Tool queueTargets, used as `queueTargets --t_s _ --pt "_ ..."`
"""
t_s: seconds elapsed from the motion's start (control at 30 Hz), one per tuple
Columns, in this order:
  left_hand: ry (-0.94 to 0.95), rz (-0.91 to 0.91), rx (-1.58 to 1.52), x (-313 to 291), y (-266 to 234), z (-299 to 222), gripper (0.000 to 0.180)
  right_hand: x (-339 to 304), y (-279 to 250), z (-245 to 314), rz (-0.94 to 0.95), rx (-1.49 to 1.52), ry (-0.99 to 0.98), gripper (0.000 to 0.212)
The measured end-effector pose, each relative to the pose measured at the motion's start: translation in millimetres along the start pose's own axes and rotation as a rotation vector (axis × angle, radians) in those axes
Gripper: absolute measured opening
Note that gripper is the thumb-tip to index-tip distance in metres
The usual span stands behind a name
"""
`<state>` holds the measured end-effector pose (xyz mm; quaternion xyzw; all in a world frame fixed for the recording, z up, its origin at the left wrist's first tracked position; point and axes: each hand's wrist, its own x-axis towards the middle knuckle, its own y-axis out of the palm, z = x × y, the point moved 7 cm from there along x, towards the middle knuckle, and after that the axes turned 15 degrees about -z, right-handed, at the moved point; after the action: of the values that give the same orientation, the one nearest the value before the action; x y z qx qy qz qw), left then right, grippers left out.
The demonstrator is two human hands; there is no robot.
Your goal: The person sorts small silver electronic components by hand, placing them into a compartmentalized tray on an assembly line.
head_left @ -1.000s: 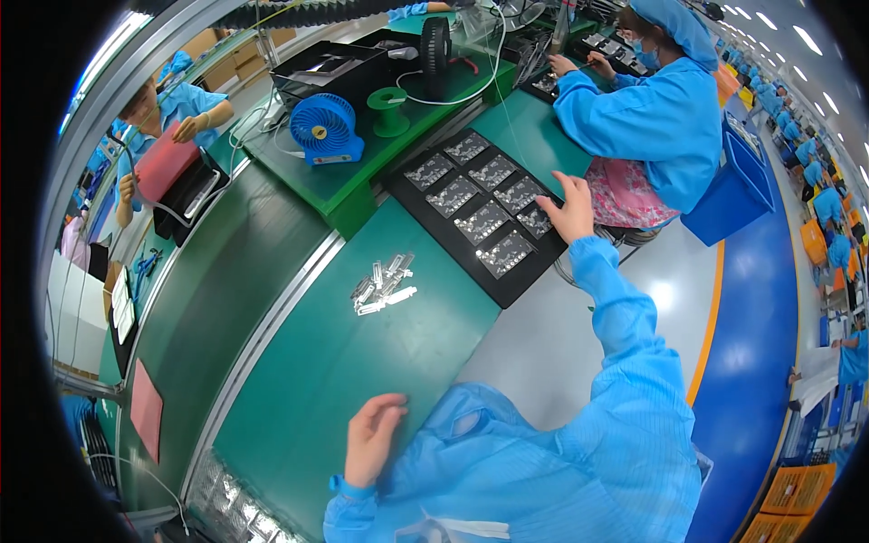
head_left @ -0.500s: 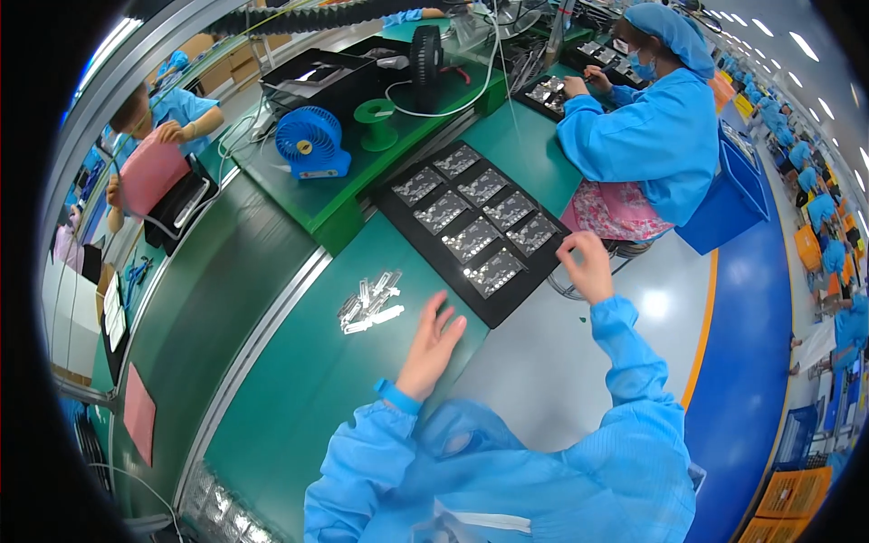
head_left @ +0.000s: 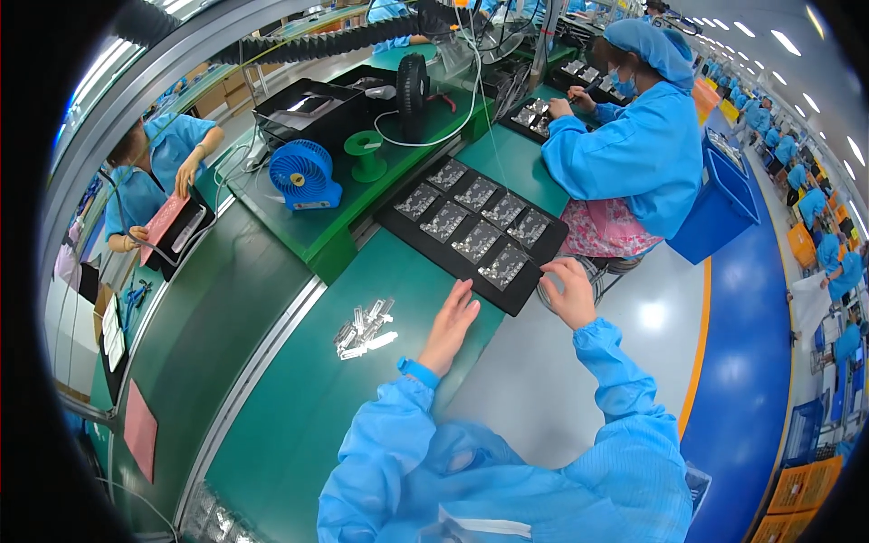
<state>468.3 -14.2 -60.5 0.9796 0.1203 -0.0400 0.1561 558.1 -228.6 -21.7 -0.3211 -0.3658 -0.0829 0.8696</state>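
A black tray (head_left: 462,249) lies on the green bench, holding several dark circuit boards (head_left: 477,240) in two rows. My left hand (head_left: 450,328) is open, its fingers stretched toward the tray's near edge; whether they touch it I cannot tell. At the near right corner of the tray is my right hand (head_left: 570,294), thumb and forefinger pinched together. A thin line seems to run from that pinch toward the nearest board, too fine to name. To the left of my left hand, a small pile of clear and white strip-like pieces (head_left: 364,330) rests on the bench.
A blue fan (head_left: 303,172) and a green spool (head_left: 366,156) stand on a raised green shelf. Beyond the tray, a co-worker (head_left: 634,154) sits at another tray. A blue bin (head_left: 720,204) stands behind them. At left, another person handles a pink sheet (head_left: 165,222).
My right hand has come down and left to the tray's near right corner. My left hand has drawn closer to the tray's near edge. The person at left has lowered the pink sheet.
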Motion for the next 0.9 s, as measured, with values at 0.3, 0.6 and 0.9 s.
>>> queueTargets --t_s 0.3,0.6,0.9 --pt "-0.015 -0.048 0.320 -98.1 -60.5 -23.1 0.043 -4.9 -11.5 59.0 -0.121 0.213 0.024 0.021" --pt "0.142 -0.570 0.314 -192.4 -148.0 -93.8 0.033 -81.8 85.8 268.5 0.629 0.906 -0.115 0.013" --pt "0.216 -0.627 -0.230 -215.4 -240.1 -76.3 0.066 -174.6 154.2 406.9 1.004 1.239 -0.097 0.027"
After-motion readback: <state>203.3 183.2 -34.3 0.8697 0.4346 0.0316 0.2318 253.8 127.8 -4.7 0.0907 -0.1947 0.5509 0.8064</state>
